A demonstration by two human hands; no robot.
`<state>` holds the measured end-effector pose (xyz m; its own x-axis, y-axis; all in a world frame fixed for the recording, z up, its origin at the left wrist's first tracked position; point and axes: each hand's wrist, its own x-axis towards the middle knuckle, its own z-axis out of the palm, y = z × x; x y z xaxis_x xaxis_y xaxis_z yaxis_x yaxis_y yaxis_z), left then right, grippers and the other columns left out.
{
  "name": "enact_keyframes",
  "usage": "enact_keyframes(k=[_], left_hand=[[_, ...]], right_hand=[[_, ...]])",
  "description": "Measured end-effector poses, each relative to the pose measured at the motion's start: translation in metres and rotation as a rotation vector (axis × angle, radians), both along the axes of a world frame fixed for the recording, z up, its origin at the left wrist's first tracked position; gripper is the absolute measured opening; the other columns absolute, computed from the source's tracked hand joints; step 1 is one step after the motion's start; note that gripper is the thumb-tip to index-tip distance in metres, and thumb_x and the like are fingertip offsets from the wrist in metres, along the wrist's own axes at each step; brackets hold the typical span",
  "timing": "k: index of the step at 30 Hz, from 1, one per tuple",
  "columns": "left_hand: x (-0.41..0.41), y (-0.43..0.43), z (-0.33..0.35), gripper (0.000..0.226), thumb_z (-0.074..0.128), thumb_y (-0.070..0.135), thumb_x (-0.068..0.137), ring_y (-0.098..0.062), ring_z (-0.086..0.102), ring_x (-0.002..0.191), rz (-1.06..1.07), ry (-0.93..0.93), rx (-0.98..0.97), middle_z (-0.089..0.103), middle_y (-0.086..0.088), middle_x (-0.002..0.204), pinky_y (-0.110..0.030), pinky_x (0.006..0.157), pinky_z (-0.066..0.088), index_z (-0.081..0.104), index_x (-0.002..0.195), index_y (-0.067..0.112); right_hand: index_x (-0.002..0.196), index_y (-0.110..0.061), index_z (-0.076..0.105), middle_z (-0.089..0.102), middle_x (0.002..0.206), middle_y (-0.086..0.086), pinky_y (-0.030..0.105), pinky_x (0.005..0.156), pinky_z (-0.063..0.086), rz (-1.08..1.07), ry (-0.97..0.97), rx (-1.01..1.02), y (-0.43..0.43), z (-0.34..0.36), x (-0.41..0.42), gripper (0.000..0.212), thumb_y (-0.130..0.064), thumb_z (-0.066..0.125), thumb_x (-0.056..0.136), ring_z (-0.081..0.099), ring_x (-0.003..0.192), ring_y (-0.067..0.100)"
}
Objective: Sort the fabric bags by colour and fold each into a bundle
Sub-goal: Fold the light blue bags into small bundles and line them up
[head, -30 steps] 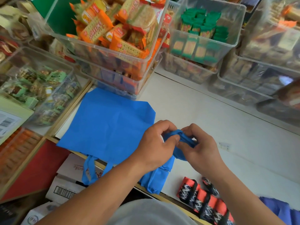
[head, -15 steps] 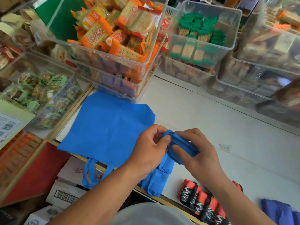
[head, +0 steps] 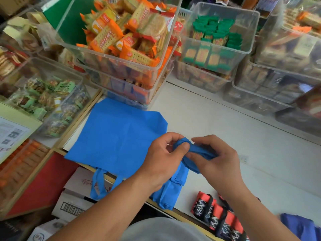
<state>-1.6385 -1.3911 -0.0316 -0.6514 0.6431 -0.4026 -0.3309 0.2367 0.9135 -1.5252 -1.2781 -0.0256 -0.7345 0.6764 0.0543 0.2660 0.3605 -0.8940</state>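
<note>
A blue fabric bag lies flat on the white counter, its handles hanging over the front edge. Above the counter I hold a rolled blue bag bundle between both hands. My left hand pinches its left end with thumb and fingers. My right hand grips its right part. Folded blue fabric hangs below the bundle at the counter's edge. Red and black patterned bundles lie at the front right. A darker blue fabric piece shows at the bottom right corner.
Clear plastic bins of snack packets stand along the back: orange packets, green packets, more at right and left. Cardboard boxes sit below the counter's front edge.
Both hands have worked along the blue bundle; my left thumb now presses its left end and my right hand has slid a little rightward. The flat bag has not moved.
</note>
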Motion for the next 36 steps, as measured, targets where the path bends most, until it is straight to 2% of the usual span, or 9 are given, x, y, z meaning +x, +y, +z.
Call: enact_keyframes(k=[3,6,11,17,21,27,30,33,36], left_hand=[[-0.007,0.000,0.000,0.010,0.069,0.016,0.094,-0.024,0.068,0.084,-0.088,0.057,-0.019,0.071,-0.010,0.089,-0.051,0.085,0.060,0.071,0.093,0.026],[-0.009,0.003,0.000,0.011,0.064,0.010,0.097,-0.009,0.059,0.075,-0.146,0.183,-0.020,0.065,0.000,0.082,-0.033,0.072,0.057,0.068,0.094,0.019],[0.002,0.008,-0.017,0.013,0.064,0.018,0.099,-0.008,0.062,0.091,-0.075,0.520,-0.033,0.060,0.013,0.097,-0.019,0.074,0.050,0.073,0.104,0.027],[0.001,0.013,-0.019,0.030,0.060,0.014,0.102,-0.008,0.063,0.104,-0.126,0.395,0.000,0.055,0.010,0.117,-0.026,0.092,0.055,0.070,0.125,0.030],[0.010,0.014,-0.019,0.039,0.054,0.006,0.102,-0.005,0.058,0.107,-0.149,0.486,-0.090,0.051,0.008,0.115,-0.021,0.097,0.050,0.069,0.131,0.028],[0.001,0.015,-0.020,0.046,0.067,-0.001,0.091,-0.002,0.059,0.077,-0.181,0.473,-0.057,0.060,0.011,0.097,-0.016,0.075,0.049,0.073,0.126,0.028],[0.008,0.015,-0.013,0.045,0.062,-0.002,0.093,-0.003,0.067,0.094,-0.144,0.461,-0.019,0.070,0.013,0.105,-0.019,0.086,0.054,0.073,0.126,0.027],[0.012,0.010,-0.012,0.038,0.057,0.004,0.101,0.004,0.064,0.116,-0.188,0.300,0.043,0.072,0.022,0.119,-0.019,0.101,0.050,0.073,0.124,0.030],[0.005,0.009,-0.015,0.029,0.067,0.006,0.096,-0.002,0.070,0.100,-0.106,0.339,0.018,0.074,0.021,0.103,-0.023,0.087,0.055,0.078,0.110,0.029]], right_hand=[[0.082,-0.019,0.076,0.065,0.086,-0.010,0.014,0.064,0.047,0.016,-0.026,-0.009,-0.002,-0.002,-0.003,0.025,0.001,0.088,0.073,0.066,0.078,0.013],[0.079,-0.025,0.073,0.064,0.083,-0.007,0.013,0.062,0.046,0.020,-0.024,0.031,0.000,-0.005,-0.007,0.034,0.004,0.087,0.072,0.064,0.077,0.013],[0.075,-0.019,0.072,0.064,0.080,-0.006,0.015,0.062,0.046,-0.106,-0.028,-0.072,0.002,-0.009,-0.011,0.028,0.004,0.088,0.071,0.063,0.075,0.014],[0.072,-0.019,0.066,0.074,0.106,-0.015,0.011,0.068,0.051,-0.141,-0.043,-0.190,0.011,-0.009,-0.015,0.030,0.004,0.084,0.076,0.070,0.087,0.002],[0.079,-0.006,0.069,0.076,0.088,-0.020,0.009,0.067,0.050,-0.141,-0.080,-0.264,0.011,-0.015,-0.018,0.018,0.008,0.080,0.077,0.068,0.079,-0.001],[0.078,-0.007,0.065,0.074,0.086,-0.016,0.010,0.065,0.049,-0.191,-0.113,-0.231,0.013,-0.021,-0.016,0.020,0.010,0.075,0.078,0.066,0.078,0.000],[0.079,-0.007,0.066,0.077,0.088,-0.013,0.016,0.068,0.054,-0.271,-0.081,-0.269,0.024,-0.020,-0.017,0.020,0.009,0.077,0.078,0.071,0.083,0.004],[0.084,-0.014,0.073,0.077,0.090,-0.011,0.019,0.067,0.056,-0.355,-0.057,-0.365,0.033,-0.017,-0.010,0.019,-0.001,0.085,0.078,0.071,0.082,0.005],[0.086,-0.015,0.076,0.075,0.082,-0.008,0.015,0.062,0.052,-0.307,-0.107,-0.376,0.032,-0.013,-0.006,0.016,-0.005,0.086,0.078,0.068,0.075,0.005]])
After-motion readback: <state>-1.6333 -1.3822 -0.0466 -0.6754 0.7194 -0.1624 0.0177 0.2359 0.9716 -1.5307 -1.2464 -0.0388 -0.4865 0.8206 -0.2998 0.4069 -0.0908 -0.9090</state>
